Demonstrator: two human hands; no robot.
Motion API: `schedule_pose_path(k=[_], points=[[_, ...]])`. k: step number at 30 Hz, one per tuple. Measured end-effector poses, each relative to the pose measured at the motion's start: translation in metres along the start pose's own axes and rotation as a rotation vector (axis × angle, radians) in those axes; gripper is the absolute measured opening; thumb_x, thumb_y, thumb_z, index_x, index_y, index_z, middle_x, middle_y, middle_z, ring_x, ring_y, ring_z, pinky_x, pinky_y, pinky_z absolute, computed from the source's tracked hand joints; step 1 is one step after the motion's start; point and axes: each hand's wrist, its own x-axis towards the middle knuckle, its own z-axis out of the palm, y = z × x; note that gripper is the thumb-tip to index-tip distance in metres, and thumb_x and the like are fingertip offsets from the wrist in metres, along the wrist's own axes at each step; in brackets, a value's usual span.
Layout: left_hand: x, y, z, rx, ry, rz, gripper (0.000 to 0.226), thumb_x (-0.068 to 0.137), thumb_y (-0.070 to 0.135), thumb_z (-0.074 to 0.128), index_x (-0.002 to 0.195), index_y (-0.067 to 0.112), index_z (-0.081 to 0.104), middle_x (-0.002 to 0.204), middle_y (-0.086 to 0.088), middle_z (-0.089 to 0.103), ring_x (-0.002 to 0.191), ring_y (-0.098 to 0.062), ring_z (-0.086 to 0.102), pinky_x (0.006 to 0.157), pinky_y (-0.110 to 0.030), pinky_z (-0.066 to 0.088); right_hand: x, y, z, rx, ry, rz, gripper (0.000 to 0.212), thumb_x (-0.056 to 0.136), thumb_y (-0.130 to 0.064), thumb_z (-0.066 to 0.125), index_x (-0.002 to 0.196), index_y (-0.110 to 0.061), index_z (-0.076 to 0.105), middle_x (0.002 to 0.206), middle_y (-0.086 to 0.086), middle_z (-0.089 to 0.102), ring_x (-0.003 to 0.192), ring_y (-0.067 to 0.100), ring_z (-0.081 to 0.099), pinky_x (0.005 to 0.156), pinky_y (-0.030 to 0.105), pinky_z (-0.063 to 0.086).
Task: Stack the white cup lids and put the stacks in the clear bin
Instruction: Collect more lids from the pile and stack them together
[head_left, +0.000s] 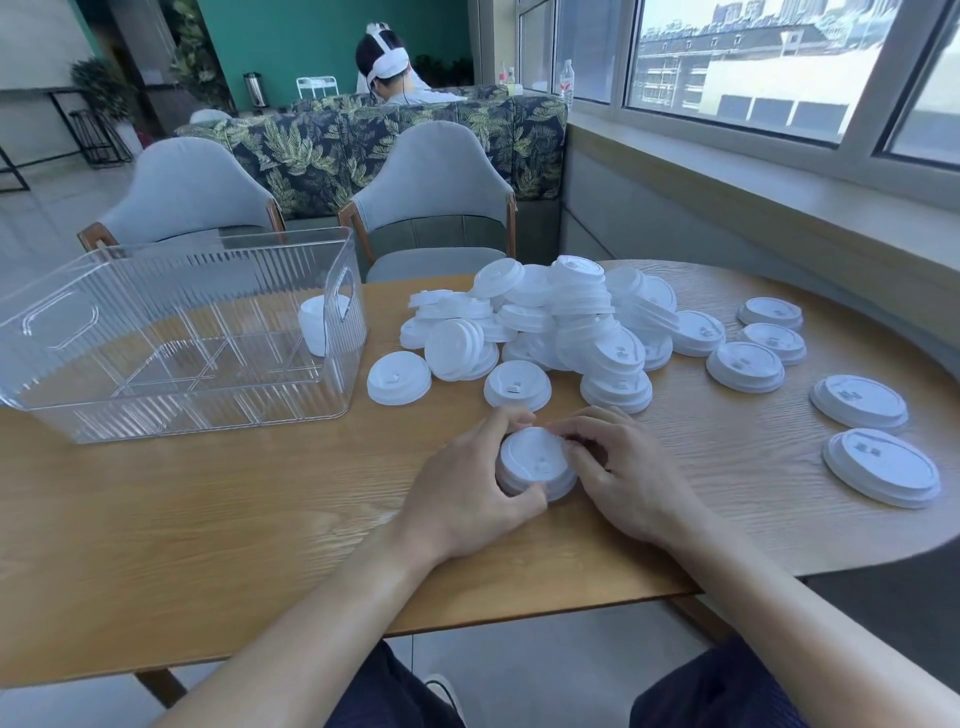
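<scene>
At six o'clock of the table (208, 519), a short lid stack (535, 462) is clamped by curled fingers of the left hand (467, 493) and right hand (623, 478), one stack (317, 325) is already held in the clear bin (78, 410) at ten o'clock, and the loose pile (571, 322) at twelve is left unsorted

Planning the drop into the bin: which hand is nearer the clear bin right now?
Left. The left hand grips the small lid stack from the side facing the clear bin; the right hand holds the stack's far side, farther from the bin.

Single head-worn wide-angle view, looking forward and down, close over the wooden table (208, 519), room beyond
</scene>
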Motion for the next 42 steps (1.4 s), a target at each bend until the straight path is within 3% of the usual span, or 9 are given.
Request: schedule_pose_path(k=[6,15,20,24,28,31,35,42], points=[[0.001,-0.002,0.000,0.027,-0.035,-0.043,0.058,0.072,0.052,0.068,0.125,0.042,0.049,0.120,0.020,0.058,0.114,-0.009,0.054,0.098,-0.034,0.048,0.002,0.001,0.001,-0.037,0.007,-0.015,0.029,0.094,-0.020,0.056,0.117,-0.024,0.075,0.113,-0.020,0.065,0.113,0.000,0.053,0.099,0.017,0.040],[-0.001,0.001,-0.001,0.076,-0.060,-0.012,0.063,0.081,0.048,0.073,0.137,0.040,0.045,0.122,0.023,0.051,0.119,-0.004,0.047,0.103,-0.027,0.040,0.002,0.000,0.001,-0.033,0.011,0.011,0.026,0.096,-0.021,0.057,0.116,-0.028,0.073,0.112,-0.022,0.064,0.113,-0.001,0.053,0.097,0.018,0.041],[-0.001,0.002,-0.001,0.103,-0.046,0.032,0.080,0.076,0.059,0.077,0.144,0.038,0.041,0.136,0.023,0.048,0.128,0.001,0.041,0.106,-0.024,0.037,0.001,-0.002,0.001,-0.030,0.054,0.034,0.022,0.098,-0.036,0.053,0.113,-0.029,0.067,0.106,-0.020,0.062,0.105,-0.002,0.053,0.089,0.019,0.042],[0.000,-0.001,0.001,0.064,-0.002,0.014,0.077,0.074,0.062,0.079,0.139,0.040,0.044,0.131,0.027,0.051,0.126,-0.001,0.046,0.105,-0.029,0.042,0.002,-0.002,0.002,-0.032,0.106,0.044,0.022,0.103,-0.032,0.050,0.116,-0.023,0.065,0.110,-0.014,0.063,0.104,0.005,0.053,0.090,0.024,0.042],[0.002,-0.007,-0.002,-0.002,0.063,-0.006,0.068,0.072,0.056,0.081,0.130,0.042,0.048,0.122,0.024,0.059,0.114,-0.001,0.055,0.097,-0.033,0.048,0.007,-0.003,0.005,-0.066,0.121,0.061,0.023,0.103,-0.026,0.049,0.121,-0.020,0.061,0.115,-0.011,0.060,0.108,0.009,0.055,0.087,0.021,0.038],[0.006,-0.015,-0.009,-0.038,0.100,-0.048,0.064,0.070,0.055,0.080,0.124,0.047,0.047,0.117,0.023,0.062,0.108,-0.001,0.059,0.092,-0.034,0.051,0.012,-0.003,0.007,-0.172,0.059,0.062,0.033,0.101,-0.029,0.051,0.133,-0.020,0.054,0.132,-0.010,0.053,0.123,0.009,0.049,0.090,0.019,0.035],[0.009,-0.033,-0.021,-0.040,0.132,-0.098,0.065,0.068,0.057,0.077,0.125,0.047,0.047,0.118,0.024,0.062,0.109,-0.001,0.059,0.093,-0.036,0.051,0.022,-0.004,0.013,-0.257,0.002,-0.004,0.051,0.096,-0.036,0.058,0.142,-0.016,0.047,0.147,-0.011,0.040,0.139,0.008,0.033,0.110,0.028,0.038],[0.010,-0.047,-0.024,-0.104,0.186,-0.130,0.071,0.066,0.056,0.074,0.131,0.038,0.050,0.123,0.022,0.060,0.115,-0.005,0.057,0.098,-0.036,0.050,0.050,-0.009,0.031,-0.300,0.063,0.075,0.063,0.096,-0.051,0.057,0.146,-0.016,0.043,0.146,-0.002,0.042,0.139,0.015,0.032,0.107,0.030,0.038]])
